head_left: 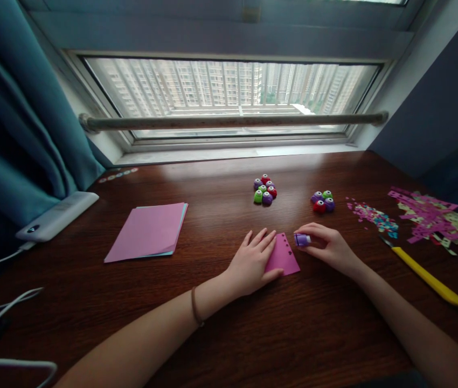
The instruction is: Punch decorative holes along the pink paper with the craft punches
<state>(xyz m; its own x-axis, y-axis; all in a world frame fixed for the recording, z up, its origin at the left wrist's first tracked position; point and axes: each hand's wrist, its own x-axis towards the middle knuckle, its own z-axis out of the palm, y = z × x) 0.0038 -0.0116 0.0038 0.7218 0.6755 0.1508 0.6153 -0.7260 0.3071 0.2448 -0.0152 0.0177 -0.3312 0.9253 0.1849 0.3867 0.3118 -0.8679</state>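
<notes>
My left hand (pixel 254 262) lies flat with its fingers spread, pressing a small pink paper (pixel 288 261) onto the wooden table. Several punched holes run along the paper's right edge. Just right of that edge, my right hand (pixel 331 249) pinches a purple craft punch (pixel 302 240) between thumb and fingers. The punch is apart from the paper or only just at its edge; I cannot tell which. Beyond my hands sit a cluster of green, red and purple punches (pixel 265 189) and a smaller group of punches (pixel 323 201) to its right.
A stack of pink and blue paper (pixel 148 231) lies at left, near a white power bank (pixel 58 215) with a cable. On the right are a yellow-handled craft knife (pixel 427 276), small confetti (pixel 374 216) and paper strips (pixel 439 213). A window with a rail (pixel 233 123) stands behind the table.
</notes>
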